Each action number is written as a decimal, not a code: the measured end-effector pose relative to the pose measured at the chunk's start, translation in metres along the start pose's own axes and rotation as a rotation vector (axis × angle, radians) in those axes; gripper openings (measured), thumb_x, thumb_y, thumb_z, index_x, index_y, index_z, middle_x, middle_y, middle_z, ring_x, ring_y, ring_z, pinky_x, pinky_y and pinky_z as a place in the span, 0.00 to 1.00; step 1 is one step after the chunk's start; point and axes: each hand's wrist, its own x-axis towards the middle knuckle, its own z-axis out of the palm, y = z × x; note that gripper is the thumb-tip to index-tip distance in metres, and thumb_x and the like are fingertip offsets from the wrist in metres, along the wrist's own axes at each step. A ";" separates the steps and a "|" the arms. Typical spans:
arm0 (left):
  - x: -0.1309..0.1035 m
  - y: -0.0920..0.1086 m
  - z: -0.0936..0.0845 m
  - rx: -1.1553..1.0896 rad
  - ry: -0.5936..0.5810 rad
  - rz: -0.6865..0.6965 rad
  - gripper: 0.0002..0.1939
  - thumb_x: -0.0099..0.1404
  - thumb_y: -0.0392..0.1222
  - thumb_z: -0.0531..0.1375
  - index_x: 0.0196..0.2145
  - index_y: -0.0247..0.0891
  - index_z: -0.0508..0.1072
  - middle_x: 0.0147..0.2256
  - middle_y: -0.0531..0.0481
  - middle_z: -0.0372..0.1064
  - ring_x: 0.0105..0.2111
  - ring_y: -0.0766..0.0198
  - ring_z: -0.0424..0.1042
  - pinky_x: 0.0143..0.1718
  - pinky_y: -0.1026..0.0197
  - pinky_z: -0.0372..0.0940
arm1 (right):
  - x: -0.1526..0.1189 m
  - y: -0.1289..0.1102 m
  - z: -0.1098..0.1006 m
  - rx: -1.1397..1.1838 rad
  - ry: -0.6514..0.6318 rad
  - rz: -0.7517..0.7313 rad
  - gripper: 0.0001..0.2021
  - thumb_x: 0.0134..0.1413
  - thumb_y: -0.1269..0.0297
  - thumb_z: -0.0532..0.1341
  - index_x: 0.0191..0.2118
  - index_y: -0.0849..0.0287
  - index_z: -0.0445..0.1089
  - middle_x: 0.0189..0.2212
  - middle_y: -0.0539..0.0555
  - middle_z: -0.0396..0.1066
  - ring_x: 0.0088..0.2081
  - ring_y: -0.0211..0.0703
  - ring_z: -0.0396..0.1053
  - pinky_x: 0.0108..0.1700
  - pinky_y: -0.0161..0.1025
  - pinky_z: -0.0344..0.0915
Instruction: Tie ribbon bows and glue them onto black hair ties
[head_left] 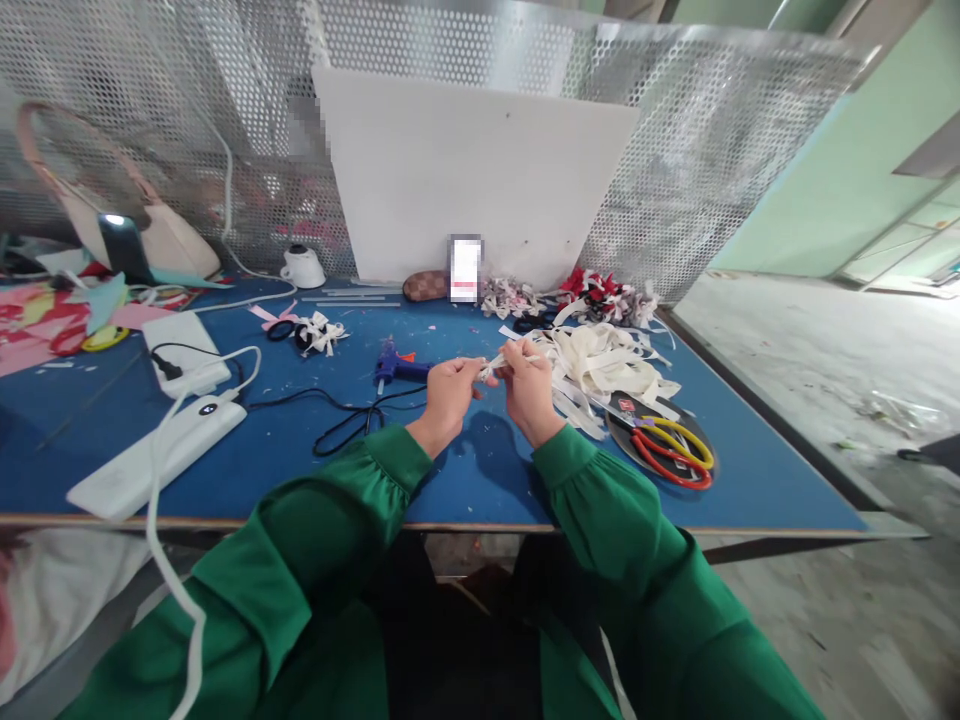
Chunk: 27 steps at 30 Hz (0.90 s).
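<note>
Above the front half of the blue table, my left hand (pixel 452 397) and my right hand (pixel 529 388) meet with fingers closed in a pinch. Between them they hold a white ribbon (pixel 492 367), partly bunched; the fingers hide much of it. Just left of my left hand lies a blue glue gun (pixel 399 366) with an orange trigger. A loose heap of cream ribbon (pixel 600 358) spreads beyond my right hand. Scissors with red and yellow handles (pixel 675 450) rest on a dark round disc (pixel 628 462) to the right.
White power strips (pixel 161 455) and cables lie at left. A lit phone (pixel 465 270) leans at the back near a checked pouch (pixel 425 287). Finished-looking bows (pixel 600 297) pile at back right; a white bow (pixel 324 333) and glue sticks (pixel 352 298) sit back left. A white board (pixel 480 180) stands behind.
</note>
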 end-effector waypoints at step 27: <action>-0.004 -0.002 -0.002 -0.036 -0.125 0.080 0.15 0.57 0.49 0.65 0.22 0.36 0.70 0.21 0.51 0.72 0.12 0.74 0.57 0.14 0.67 0.47 | 0.001 -0.004 -0.003 0.103 -0.016 0.179 0.22 0.45 0.47 0.72 0.24 0.56 0.62 0.16 0.41 0.53 0.18 0.30 0.51 0.21 0.34 0.53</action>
